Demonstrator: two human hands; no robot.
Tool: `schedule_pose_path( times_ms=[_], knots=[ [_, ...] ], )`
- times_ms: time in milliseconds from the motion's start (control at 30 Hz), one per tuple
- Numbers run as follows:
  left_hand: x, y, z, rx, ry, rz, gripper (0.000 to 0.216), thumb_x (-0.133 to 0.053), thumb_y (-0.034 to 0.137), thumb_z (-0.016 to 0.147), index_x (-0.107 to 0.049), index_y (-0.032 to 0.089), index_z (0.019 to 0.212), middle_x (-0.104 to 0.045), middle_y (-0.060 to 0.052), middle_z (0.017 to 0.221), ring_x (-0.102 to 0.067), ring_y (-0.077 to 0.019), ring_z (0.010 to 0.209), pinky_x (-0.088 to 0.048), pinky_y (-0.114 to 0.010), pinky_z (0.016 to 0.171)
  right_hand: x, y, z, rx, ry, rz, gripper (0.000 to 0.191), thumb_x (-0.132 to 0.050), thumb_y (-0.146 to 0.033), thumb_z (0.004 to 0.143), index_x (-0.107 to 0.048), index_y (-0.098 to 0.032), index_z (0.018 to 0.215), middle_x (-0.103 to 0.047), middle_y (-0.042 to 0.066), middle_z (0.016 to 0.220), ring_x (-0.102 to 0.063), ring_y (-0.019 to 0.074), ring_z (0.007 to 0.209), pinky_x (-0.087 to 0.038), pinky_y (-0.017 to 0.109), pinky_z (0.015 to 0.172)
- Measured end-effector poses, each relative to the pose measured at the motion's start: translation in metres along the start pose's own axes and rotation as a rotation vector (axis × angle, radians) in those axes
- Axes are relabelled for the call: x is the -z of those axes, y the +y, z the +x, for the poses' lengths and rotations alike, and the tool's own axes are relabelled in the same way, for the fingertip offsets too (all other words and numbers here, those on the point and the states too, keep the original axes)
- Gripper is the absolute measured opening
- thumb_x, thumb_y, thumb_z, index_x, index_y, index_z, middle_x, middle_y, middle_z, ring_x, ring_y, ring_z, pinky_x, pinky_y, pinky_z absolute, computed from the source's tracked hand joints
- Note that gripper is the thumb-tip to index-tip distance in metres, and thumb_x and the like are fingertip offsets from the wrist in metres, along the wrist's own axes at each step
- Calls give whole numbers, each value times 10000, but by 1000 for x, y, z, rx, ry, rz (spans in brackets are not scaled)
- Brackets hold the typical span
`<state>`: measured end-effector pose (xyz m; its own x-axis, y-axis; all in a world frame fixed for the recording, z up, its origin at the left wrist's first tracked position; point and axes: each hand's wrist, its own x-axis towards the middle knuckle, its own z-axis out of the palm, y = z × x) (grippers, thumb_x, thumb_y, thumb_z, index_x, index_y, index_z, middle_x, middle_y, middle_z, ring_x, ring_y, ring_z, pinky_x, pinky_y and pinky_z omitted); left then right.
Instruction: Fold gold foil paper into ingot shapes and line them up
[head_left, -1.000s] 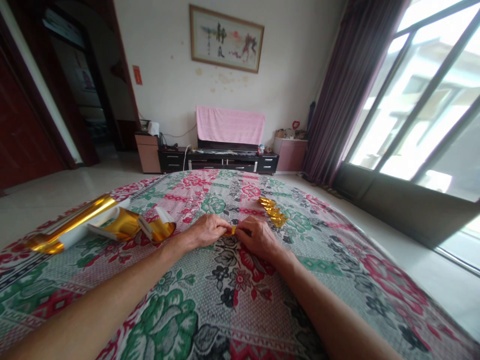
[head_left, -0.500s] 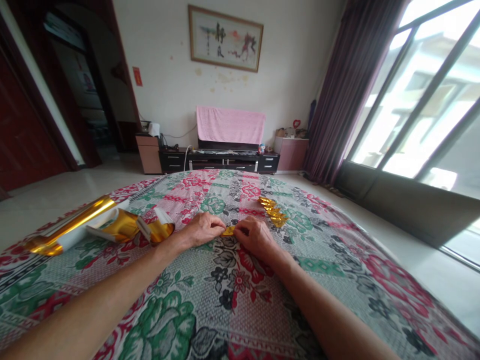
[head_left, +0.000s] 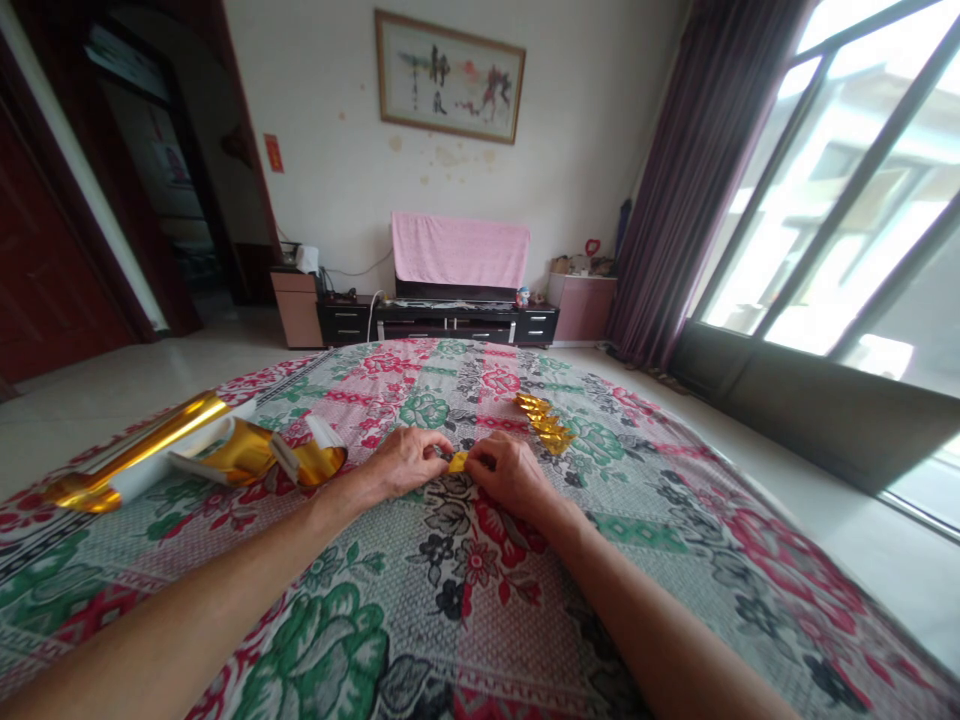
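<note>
A small piece of folded gold foil paper (head_left: 457,462) lies between my hands, close to the patterned cloth. My right hand (head_left: 510,468) pinches its right end between thumb and fingers. At its left end are the fingertips of my left hand (head_left: 409,460), thumb and forefinger curled around the edge of the paper. Both hands hide part of the piece, so its exact shape is hard to make out. Just beyond my right hand stands a row of several folded gold foil pieces (head_left: 547,425).
A floral cloth (head_left: 330,640) covers the table. On the left lie a gold foil roll (head_left: 150,450) and curled gold strips with white backs (head_left: 247,455). Past the table's far edge stands a low black cabinet (head_left: 450,325), with a pink cloth (head_left: 461,245) draped above it.
The gold paper between my fingers looks shorter and more bent, and my left fingertips have shifted slightly on it. The foil roll and the row of folded pieces stay put.
</note>
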<state>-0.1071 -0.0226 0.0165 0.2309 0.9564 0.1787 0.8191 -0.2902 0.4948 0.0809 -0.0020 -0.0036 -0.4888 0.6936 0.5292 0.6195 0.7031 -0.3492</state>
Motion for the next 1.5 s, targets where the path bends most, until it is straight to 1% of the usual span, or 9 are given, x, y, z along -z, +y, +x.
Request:
schedule_pose_path(
  times_ms=[100, 200, 267, 333, 500, 800, 1067, 1167, 1500],
  knots=[
    [-4, -4, 0, -70, 21, 1, 261, -521, 279, 730, -672, 209, 930, -590, 42, 567, -489, -79, 514, -334, -187, 511, 1, 0, 0, -3, -16, 4, 148, -512, -188, 759, -627, -164, 669, -550, 4, 644, -473, 87, 594, -323, 206, 570],
    [-6, -8, -1, -186, 37, 48, 252, -493, 269, 773, -680, 243, 938, -630, 21, 697, -526, -92, 610, -376, -195, 578, 2, -1, 1, 0, -35, 18, 157, -501, -199, 776, -634, -170, 697, -570, 11, 668, -493, 94, 625, -338, 212, 598],
    [-5, -8, -1, -270, 20, 115, 260, -458, 272, 809, -685, 267, 937, -627, 5, 755, -541, -105, 679, -390, -205, 625, 3, -1, 1, -1, -44, 20, 162, -497, -206, 784, -636, -174, 708, -580, 13, 682, -501, 99, 642, -343, 215, 610],
    [-4, -8, -2, -316, -11, 203, 279, -424, 292, 839, -683, 287, 941, -597, -5, 732, -532, -112, 677, -386, -211, 614, 3, -1, 1, -2, -53, 20, 162, -500, -216, 789, -643, -179, 722, -587, 13, 694, -504, 102, 652, -344, 217, 613],
    [0, -7, -6, -323, -15, 333, 298, -393, 327, 859, -666, 317, 979, -545, -9, 700, -504, -112, 644, -365, -206, 569, 3, 1, 0, 12, -58, 21, 170, -508, -226, 798, -675, -201, 775, -593, 9, 705, -509, 107, 682, -349, 215, 635],
    [3, -2, -12, -320, 20, 404, 314, -377, 339, 872, -662, 312, 1002, -539, -31, 697, -479, -141, 664, -370, -258, 631, 4, -1, -1, 1, -6, 7, 188, -526, -225, 809, -707, -220, 759, -598, 10, 669, -499, 120, 703, -351, 216, 646],
    [3, -3, -12, -321, 64, 499, 322, -373, 344, 869, -638, 338, 1050, -513, -28, 691, -457, -144, 666, -363, -253, 617, 9, -2, 0, -17, -3, -2, 198, -540, -184, 777, -699, -177, 659, -605, 5, 622, -500, 111, 667, -336, 201, 605],
    [3, -5, -11, -321, 57, 503, 319, -385, 338, 858, -633, 343, 1059, -511, -24, 691, -455, -137, 663, -362, -241, 610, 9, -1, 0, -31, 0, 17, 184, -538, -170, 768, -707, -173, 694, -620, 9, 647, -506, 110, 672, -339, 196, 608],
    [5, -3, -10, -330, 48, 453, 316, -404, 316, 844, -638, 355, 1052, -512, -29, 679, -460, -148, 677, -378, -260, 644, 8, 3, 1, 5, -11, -39, 247, -526, -168, 770, -633, -162, 547, -559, -10, 563, -465, 100, 619, -319, 201, 594]
  ],
)
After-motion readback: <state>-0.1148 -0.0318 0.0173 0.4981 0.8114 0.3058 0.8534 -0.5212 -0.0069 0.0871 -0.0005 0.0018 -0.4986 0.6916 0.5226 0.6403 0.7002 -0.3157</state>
